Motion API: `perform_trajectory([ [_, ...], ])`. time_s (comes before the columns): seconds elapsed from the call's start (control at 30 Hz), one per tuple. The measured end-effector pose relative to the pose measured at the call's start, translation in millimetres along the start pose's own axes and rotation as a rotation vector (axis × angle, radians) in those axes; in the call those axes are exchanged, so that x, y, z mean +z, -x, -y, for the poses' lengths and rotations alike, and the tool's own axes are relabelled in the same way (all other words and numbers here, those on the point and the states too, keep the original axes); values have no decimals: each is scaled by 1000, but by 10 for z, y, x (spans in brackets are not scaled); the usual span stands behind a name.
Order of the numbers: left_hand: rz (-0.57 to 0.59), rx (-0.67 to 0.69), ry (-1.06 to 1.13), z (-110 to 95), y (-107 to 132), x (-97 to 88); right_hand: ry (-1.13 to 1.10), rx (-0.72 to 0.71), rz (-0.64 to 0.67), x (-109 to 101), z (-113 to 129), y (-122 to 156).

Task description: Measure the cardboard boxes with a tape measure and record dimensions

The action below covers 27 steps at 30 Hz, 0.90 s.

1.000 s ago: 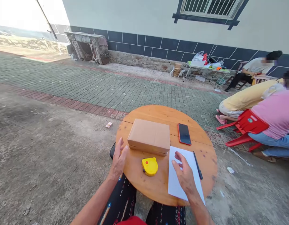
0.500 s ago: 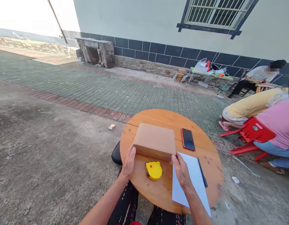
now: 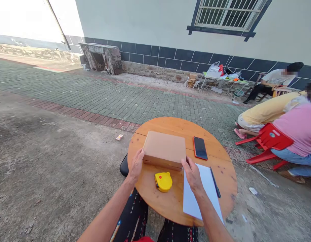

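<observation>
A flat brown cardboard box (image 3: 164,148) lies on a small round wooden table (image 3: 175,126). My left hand (image 3: 136,165) grips the box's near left corner, thumb on its front edge. My right hand (image 3: 192,174) grips the near right corner, fingers curled against the box. Between my hands, in front of the box, sits a yellow tape measure (image 3: 163,182). A white sheet of paper (image 3: 204,198) lies under my right wrist, with a black pen (image 3: 215,182) along its right side. A red-cased phone (image 3: 200,148) lies right of the box.
A black stool edge (image 3: 123,165) shows under the table's left rim. At right, two people sit low on red plastic chairs (image 3: 265,143); a third person sits farther back by a cluttered green table (image 3: 224,78). Brick paving, concrete ground and a tiled wall surround.
Both hands moved forward from the table top and the paper to the box's near corners and took hold of it. The camera view shifted slightly.
</observation>
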<state>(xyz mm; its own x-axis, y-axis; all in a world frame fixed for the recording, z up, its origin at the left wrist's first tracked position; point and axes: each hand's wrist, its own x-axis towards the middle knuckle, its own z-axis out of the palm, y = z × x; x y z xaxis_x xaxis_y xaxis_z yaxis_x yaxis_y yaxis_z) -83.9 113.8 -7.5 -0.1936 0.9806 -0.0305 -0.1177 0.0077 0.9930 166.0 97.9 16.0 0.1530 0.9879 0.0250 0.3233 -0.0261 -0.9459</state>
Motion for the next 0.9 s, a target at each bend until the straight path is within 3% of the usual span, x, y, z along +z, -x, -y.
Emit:
perform_trajectory([
  [0.17,76,50,76,-39,51,-10,-9,-79,-40,-92,-129,3],
  [0.4,58,11,105,189,178,-78,47,-94,-3,-134,-365,157],
  [0.67,44,18,77,226,225,-43,33,-73,-12,-76,-354,209],
  [0.9,40,-2,86,221,308,13,97,-36,-96,-155,-368,286],
])
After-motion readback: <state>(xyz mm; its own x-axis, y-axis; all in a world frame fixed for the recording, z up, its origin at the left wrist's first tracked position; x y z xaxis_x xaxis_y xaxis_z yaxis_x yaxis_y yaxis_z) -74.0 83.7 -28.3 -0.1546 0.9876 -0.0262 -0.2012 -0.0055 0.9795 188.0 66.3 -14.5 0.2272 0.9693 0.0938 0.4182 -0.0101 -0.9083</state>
